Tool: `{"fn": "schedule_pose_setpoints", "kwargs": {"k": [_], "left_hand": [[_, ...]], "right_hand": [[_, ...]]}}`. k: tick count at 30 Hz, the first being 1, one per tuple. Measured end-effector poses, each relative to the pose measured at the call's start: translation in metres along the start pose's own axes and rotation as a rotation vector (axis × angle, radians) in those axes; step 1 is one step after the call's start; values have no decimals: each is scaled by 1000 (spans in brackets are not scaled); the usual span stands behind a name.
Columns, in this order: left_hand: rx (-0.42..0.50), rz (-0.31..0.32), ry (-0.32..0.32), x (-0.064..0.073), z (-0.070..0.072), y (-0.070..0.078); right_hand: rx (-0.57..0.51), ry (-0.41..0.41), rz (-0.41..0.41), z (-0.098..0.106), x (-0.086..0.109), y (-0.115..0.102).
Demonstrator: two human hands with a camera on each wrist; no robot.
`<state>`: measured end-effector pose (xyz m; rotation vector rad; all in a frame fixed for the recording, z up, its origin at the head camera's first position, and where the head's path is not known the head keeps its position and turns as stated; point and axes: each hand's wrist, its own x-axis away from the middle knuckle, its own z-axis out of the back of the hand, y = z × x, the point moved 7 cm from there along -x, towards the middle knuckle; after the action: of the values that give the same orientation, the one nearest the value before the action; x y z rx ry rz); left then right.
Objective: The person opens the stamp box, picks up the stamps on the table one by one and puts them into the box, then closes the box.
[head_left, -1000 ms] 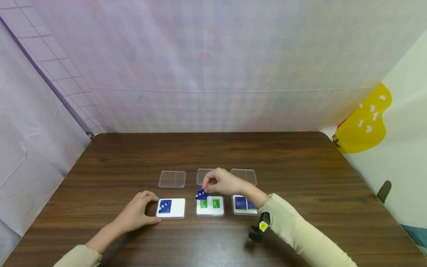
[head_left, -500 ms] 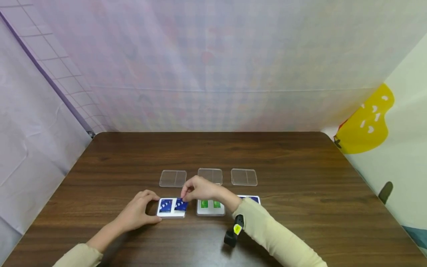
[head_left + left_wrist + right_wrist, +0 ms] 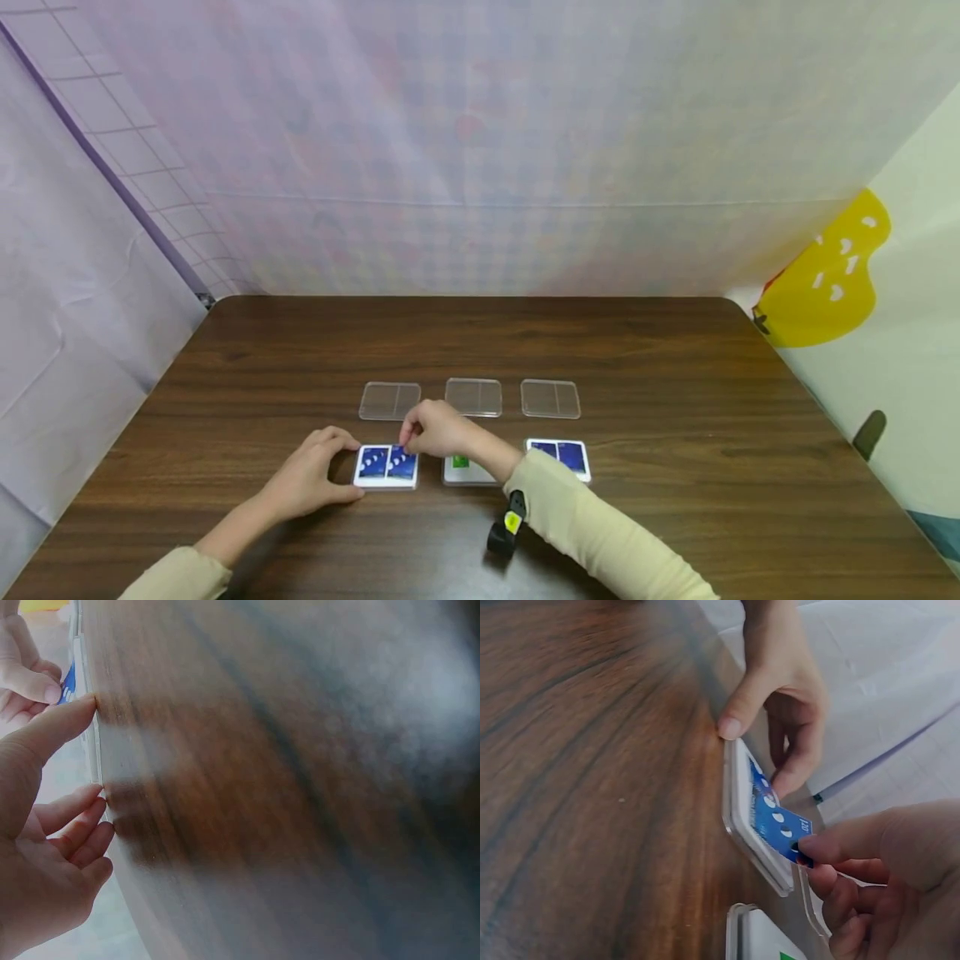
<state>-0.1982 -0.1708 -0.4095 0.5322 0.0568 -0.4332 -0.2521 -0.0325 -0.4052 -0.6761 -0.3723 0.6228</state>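
Observation:
In the head view, my left hand (image 3: 322, 467) grips the left end of a flat clear plastic case (image 3: 387, 487) with a white insert, thumb on the near edge and fingers on the far edge. A blue stamp (image 3: 372, 462) printed with moon phases lies on the insert's left half. My right hand (image 3: 437, 427) pinches a second blue stamp (image 3: 402, 465) by its upper edge, over the right half. In the right wrist view, this pinched stamp (image 3: 784, 825) is bent up at the corner between thumb (image 3: 825, 844) and finger, its other side low over the insert.
A middle case (image 3: 468, 477) with green stamps lies partly under my right forearm. To its right is another case (image 3: 558, 458) with two dark blue stamps. Three clear lids (image 3: 390, 402) lie in a row behind. A black wrist camera (image 3: 506, 529) hangs under the right sleeve.
My right hand has carried the stamp left from above the middle case to the left case's right half and lowered it, straightening it there. The left hand has stayed put.

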Motion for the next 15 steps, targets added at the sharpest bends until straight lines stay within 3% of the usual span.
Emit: {"fn": "schedule_pose_setpoints", "kwargs": {"k": [8,15], "left_hand": [[17,8,-18,0,-2,0],[22,19,-20,0,-3,-1]], "right_hand": [[139,87,34,-3,2,1],[171,107,46,-4,2,1]]}}
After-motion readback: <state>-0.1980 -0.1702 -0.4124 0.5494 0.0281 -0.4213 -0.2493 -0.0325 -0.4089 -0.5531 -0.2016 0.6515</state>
